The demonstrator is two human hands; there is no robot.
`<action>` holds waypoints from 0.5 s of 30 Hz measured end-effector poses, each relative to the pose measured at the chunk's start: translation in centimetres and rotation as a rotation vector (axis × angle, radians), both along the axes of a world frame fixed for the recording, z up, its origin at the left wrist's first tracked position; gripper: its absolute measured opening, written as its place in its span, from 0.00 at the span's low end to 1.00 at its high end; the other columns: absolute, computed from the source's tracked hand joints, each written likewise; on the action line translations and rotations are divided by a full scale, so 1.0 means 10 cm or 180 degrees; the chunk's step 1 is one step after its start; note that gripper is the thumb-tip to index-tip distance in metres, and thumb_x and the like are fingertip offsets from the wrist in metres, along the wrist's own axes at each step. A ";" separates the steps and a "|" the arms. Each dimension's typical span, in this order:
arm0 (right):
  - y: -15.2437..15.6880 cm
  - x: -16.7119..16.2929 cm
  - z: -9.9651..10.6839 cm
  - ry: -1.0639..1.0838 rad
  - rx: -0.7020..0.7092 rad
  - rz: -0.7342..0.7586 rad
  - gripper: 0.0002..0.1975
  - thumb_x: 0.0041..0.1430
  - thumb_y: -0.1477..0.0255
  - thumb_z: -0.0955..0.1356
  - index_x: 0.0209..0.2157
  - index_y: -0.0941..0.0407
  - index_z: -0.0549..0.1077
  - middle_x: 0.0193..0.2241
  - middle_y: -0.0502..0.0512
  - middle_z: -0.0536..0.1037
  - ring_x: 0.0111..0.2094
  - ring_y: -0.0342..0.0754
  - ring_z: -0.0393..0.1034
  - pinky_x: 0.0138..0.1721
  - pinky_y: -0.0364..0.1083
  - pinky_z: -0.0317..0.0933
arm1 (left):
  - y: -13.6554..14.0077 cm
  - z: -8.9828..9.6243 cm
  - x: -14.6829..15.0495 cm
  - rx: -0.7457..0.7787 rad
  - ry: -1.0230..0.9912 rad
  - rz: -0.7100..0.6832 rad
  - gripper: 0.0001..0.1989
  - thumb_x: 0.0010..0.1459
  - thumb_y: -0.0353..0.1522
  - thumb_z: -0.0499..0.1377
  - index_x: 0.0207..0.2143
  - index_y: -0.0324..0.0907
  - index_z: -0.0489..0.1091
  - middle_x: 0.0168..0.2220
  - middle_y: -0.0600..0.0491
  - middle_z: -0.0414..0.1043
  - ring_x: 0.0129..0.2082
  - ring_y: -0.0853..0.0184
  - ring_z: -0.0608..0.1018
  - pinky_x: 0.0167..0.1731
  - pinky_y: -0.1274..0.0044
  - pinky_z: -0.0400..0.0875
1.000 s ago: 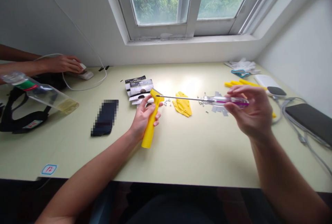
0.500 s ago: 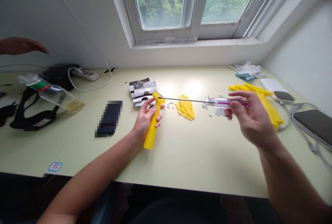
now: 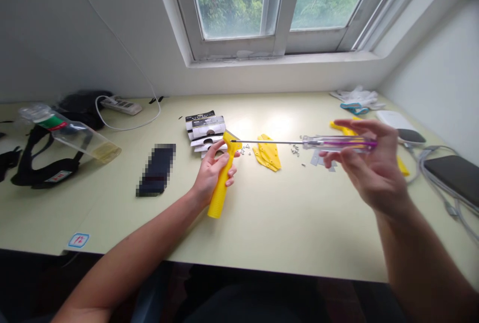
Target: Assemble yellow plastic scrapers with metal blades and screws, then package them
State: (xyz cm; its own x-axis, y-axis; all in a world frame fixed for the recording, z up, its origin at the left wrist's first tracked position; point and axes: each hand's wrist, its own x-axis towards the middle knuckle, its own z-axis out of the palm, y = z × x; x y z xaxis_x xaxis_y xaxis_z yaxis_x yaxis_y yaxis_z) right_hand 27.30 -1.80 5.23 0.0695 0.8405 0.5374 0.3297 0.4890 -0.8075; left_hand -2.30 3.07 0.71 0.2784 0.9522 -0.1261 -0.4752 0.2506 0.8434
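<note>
My left hand (image 3: 212, 173) is wrapped round a yellow scraper handle (image 3: 221, 190), which tilts with its head up and away from me. In my right hand (image 3: 368, 168) is a screwdriver (image 3: 329, 143) with a clear and purple grip. Its shaft lies nearly level, and its tip meets the side of the scraper's head; the screw there is too small to make out. Beyond the shaft lie flat yellow plates (image 3: 267, 153) with holes. Small nuts (image 3: 245, 150) and short screws (image 3: 295, 150) are scattered on either side of the plates. Grey blades (image 3: 322, 161) lie below the screwdriver's grip.
Black-and-white card boxes (image 3: 205, 128) stand behind my left hand. To the left are a dark phone (image 3: 155, 170), a tilted plastic bottle (image 3: 75, 133) and a black strap (image 3: 45, 175). More yellow handles (image 3: 339, 126), white gloves (image 3: 357, 97) and cables (image 3: 430, 163) lie at right.
My right hand has shifted right and its fingers have loosened and spread along the screwdriver's grip. The tip stays at the scraper's head. Another person's hand at the far left has gone from view.
</note>
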 end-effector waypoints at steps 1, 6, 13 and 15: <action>0.02 -0.01 -0.01 0.0037 -0.0011 0.0339 0.24 0.59 0.70 0.69 0.55 0.45 0.61 0.58 0.57 0.63 0.33 0.44 0.73 0.33 0.48 0.71 | 0.01 0.00 -0.01 -0.0057 -0.0013 0.0046 0.21 0.58 0.31 0.62 0.53 0.52 0.61 0.45 0.48 0.72 0.21 0.77 0.68 0.15 0.85 0.61; 0.04 -0.01 -0.06 -0.0485 -0.0003 -0.0664 0.09 0.63 0.65 0.66 0.41 0.54 0.72 0.26 0.50 0.70 0.20 0.40 0.63 0.21 0.42 0.60 | 0.04 0.01 -0.03 -0.0063 0.0009 0.0104 0.21 0.57 0.31 0.62 0.52 0.51 0.62 0.45 0.48 0.72 0.21 0.76 0.69 0.15 0.84 0.61; 0.05 0.00 -0.01 -0.0200 0.0160 -0.0458 0.15 0.63 0.63 0.65 0.50 0.51 0.65 0.40 0.55 0.73 0.25 0.41 0.66 0.21 0.42 0.61 | -0.02 -0.02 0.01 -0.0056 0.0103 -0.0047 0.20 0.58 0.32 0.62 0.51 0.51 0.61 0.45 0.49 0.71 0.21 0.77 0.69 0.16 0.85 0.61; 0.03 0.01 0.01 -0.0424 0.0099 -0.0687 0.14 0.65 0.62 0.63 0.48 0.52 0.66 0.35 0.54 0.73 0.24 0.41 0.65 0.18 0.41 0.57 | -0.02 -0.03 0.02 -0.0043 0.0103 -0.0076 0.20 0.58 0.32 0.61 0.51 0.51 0.61 0.46 0.49 0.71 0.21 0.77 0.69 0.16 0.85 0.61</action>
State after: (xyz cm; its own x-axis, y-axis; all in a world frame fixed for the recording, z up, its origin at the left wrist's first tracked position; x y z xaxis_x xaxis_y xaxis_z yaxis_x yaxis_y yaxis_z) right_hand 27.43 -1.50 5.30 0.1722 0.7967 0.5793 0.5316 0.4199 -0.7356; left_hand -2.09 2.84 0.45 0.2965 0.9435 -0.1481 -0.4416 0.2729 0.8547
